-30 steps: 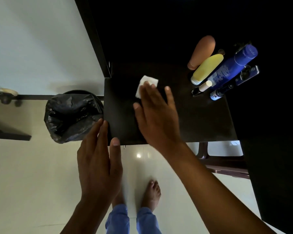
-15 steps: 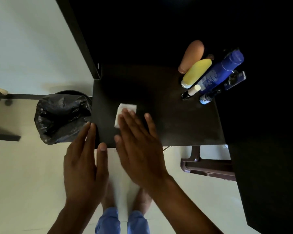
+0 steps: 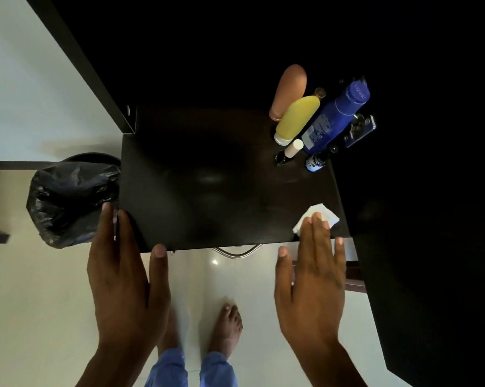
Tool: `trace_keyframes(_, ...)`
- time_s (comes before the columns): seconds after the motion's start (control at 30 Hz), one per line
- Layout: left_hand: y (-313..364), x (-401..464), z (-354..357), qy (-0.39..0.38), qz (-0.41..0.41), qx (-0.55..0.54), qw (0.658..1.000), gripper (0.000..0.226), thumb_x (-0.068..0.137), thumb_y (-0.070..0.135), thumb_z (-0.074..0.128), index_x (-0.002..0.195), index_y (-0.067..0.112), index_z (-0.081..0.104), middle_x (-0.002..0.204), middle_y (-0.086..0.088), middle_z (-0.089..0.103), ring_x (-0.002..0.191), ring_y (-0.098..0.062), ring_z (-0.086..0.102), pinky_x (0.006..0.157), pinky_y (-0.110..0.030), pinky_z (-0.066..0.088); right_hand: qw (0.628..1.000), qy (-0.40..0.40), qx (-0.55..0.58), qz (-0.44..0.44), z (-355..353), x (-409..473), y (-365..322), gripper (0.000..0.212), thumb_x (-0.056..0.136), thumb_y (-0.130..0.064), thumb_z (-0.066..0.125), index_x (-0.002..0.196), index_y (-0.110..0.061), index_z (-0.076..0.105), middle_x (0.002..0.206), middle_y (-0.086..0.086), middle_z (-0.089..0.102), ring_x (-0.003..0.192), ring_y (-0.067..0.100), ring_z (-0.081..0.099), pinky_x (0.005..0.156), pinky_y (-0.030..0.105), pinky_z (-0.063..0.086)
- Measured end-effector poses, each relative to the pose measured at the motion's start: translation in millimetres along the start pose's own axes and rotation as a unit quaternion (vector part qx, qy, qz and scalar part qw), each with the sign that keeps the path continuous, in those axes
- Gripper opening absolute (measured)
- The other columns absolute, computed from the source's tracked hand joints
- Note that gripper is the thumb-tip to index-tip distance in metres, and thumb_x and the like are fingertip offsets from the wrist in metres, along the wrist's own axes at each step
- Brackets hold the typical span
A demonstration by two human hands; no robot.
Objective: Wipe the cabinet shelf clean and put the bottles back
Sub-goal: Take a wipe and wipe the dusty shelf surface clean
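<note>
The dark cabinet shelf [image 3: 207,177] lies in front of me. My right hand [image 3: 311,277] lies flat with its fingertips pressing a white wipe [image 3: 323,212] onto the shelf's front right corner. My left hand [image 3: 124,272] rests flat, fingers apart, at the shelf's front left edge, holding nothing. At the back right of the shelf stand a tan bottle [image 3: 290,89], a yellow bottle [image 3: 297,118], a tall blue bottle [image 3: 336,115], a small white-capped bottle [image 3: 291,150] and a small dark blue bottle [image 3: 315,163].
A bin lined with a black bag [image 3: 68,199] stands on the pale floor left of the shelf. The cabinet's dark side wall [image 3: 431,219] rises on the right. My bare feet [image 3: 226,328] are below the shelf edge. A metal handle [image 3: 237,252] shows under the shelf.
My right hand slid the wipe from the back middle to the front left of the shelf, then across to the front right corner. My left hand stayed at the front left edge.
</note>
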State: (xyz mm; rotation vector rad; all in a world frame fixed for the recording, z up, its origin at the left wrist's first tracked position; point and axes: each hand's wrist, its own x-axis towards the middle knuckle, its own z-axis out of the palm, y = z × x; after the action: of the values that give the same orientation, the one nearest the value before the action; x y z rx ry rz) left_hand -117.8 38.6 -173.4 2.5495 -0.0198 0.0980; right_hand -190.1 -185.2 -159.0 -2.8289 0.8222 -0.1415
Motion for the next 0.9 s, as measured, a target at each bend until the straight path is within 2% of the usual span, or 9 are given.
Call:
trace_keyframes(0.13, 4.7, 4.1, 2.2, -0.004, 0.014, 0.005, 1.000, 0.072, 0.108, 0.049, 0.028, 0.163, 0.003, 0.027, 0.176, -0.009, 0.012, 0.163, -0.027, 0.012, 0.130, -0.054, 0.017, 0.995, -0.020, 0.066, -0.076, 6.1, 4.0, -38.0, 0.060, 0.109, -0.045, 0.030, 0.160, -0.015, 0.037, 0.168, 0.003, 0.032, 0.159, 0.019, 0.019, 0.131, 0.042, 0.014)
trace_keyframes(0.2, 6.2, 5.6, 3.5, -0.007, 0.022, 0.000, 1.000, 0.072, 0.108, 0.050, 0.028, 0.162, 0.002, 0.028, 0.175, -0.010, 0.015, 0.163, -0.026, 0.011, 0.132, -0.048, 0.012, 0.985, -0.017, 0.074, -0.156, 12.0, 11.4, -59.5, 0.056, 0.109, -0.039, 0.034, 0.156, -0.010, 0.042, 0.166, 0.006, 0.036, 0.158, 0.020, 0.021, 0.130, 0.044, 0.018)
trace_keyframes(0.3, 7.7, 7.2, 5.4, -0.006, 0.038, -0.004, 0.999, 0.072, 0.108, 0.050, 0.028, 0.161, 0.001, 0.032, 0.174, -0.012, 0.020, 0.163, -0.028, 0.013, 0.131, -0.037, 0.008, 0.959, -0.030, 0.099, -0.262, 21.7, 23.6, -91.4, 0.052, 0.111, -0.034, 0.036, 0.154, -0.006, 0.046, 0.164, 0.011, 0.039, 0.157, 0.023, 0.028, 0.130, 0.045, 0.019)
trace_keyframes(0.4, 8.3, 7.8, 6.4, -0.005, 0.033, -0.012, 0.999, 0.072, 0.108, 0.050, 0.028, 0.159, -0.001, 0.035, 0.172, -0.013, 0.025, 0.163, -0.024, 0.013, 0.131, -0.033, 0.007, 0.944, -0.052, 0.083, -0.314, 24.1, 42.6, -117.2, 0.054, 0.110, -0.034, 0.031, 0.154, -0.006, 0.045, 0.165, 0.012, 0.038, 0.157, 0.024, 0.027, 0.129, 0.045, 0.015)
trace_keyframes(0.53, 7.0, 7.7, 4.2, -0.010, 0.033, -0.016, 0.999, 0.070, 0.108, 0.046, 0.031, 0.159, -0.001, 0.035, 0.172, -0.012, 0.025, 0.163, -0.024, 0.013, 0.131, -0.033, 0.008, 0.949, -0.045, 0.057, -0.308, 23.3, 70.1, -133.7, 0.055, 0.109, -0.036, 0.032, 0.156, -0.009, 0.043, 0.166, 0.009, 0.037, 0.157, 0.021, 0.027, 0.130, 0.044, 0.009)
trace_keyframes(0.63, 5.5, 8.1, 1.7, -0.021, 0.025, -0.017, 0.999, 0.068, 0.107, 0.043, 0.033, 0.161, 0.003, 0.032, 0.174, -0.008, 0.023, 0.163, -0.020, 0.011, 0.131, -0.043, 0.016, 0.960, -0.026, 0.062, -0.273, 26.3, 79.4, -131.8, 0.053, 0.108, -0.035, 0.038, 0.154, -0.009, 0.046, 0.163, 0.009, 0.041, 0.156, 0.022, 0.031, 0.129, 0.044, 0.014)
trace_keyframes(0.73, 5.2, 8.7, -2.3, -0.026, 0.022, -0.025, 0.999, 0.067, 0.107, 0.044, 0.033, 0.161, 0.005, 0.033, 0.174, -0.005, 0.023, 0.163, -0.018, 0.013, 0.130, -0.045, 0.020, 0.966, 0.018, 0.083, -0.245, 27.2, 73.6, -113.8, 0.047, 0.105, -0.030, 0.048, 0.146, -0.009, 0.057, 0.155, 0.009, 0.053, 0.149, 0.023, 0.043, 0.127, 0.046, 0.024)
trace_keyframes(0.83, 3.4, 9.0, -5.7, -0.027, 0.014, -0.033, 0.999, 0.066, 0.108, 0.047, 0.029, 0.162, 0.009, 0.035, 0.173, -0.001, 0.026, 0.162, -0.014, 0.017, 0.131, -0.039, 0.019, 0.963, 0.049, 0.108, -0.242, 24.5, 58.1, -89.6, 0.038, 0.097, -0.019, 0.068, 0.134, -0.009, 0.068, 0.144, 0.009, 0.064, 0.138, 0.023, 0.057, 0.120, 0.047, 0.040)
trace_keyframes(0.9, 1.9, 9.3, -8.5, -0.028, 0.000, -0.042, 0.999, 0.068, 0.108, 0.052, 0.025, 0.162, 0.012, 0.036, 0.172, 0.002, 0.028, 0.160, -0.007, 0.017, 0.130, -0.025, 0.015, 0.962, 0.057, 0.093, -0.249, 20.0, 46.6, -81.0, 0.041, 0.084, -0.014, 0.084, 0.125, -0.010, 0.075, 0.135, 0.006, 0.070, 0.128, 0.023, 0.066, 0.111, 0.047, 0.051)
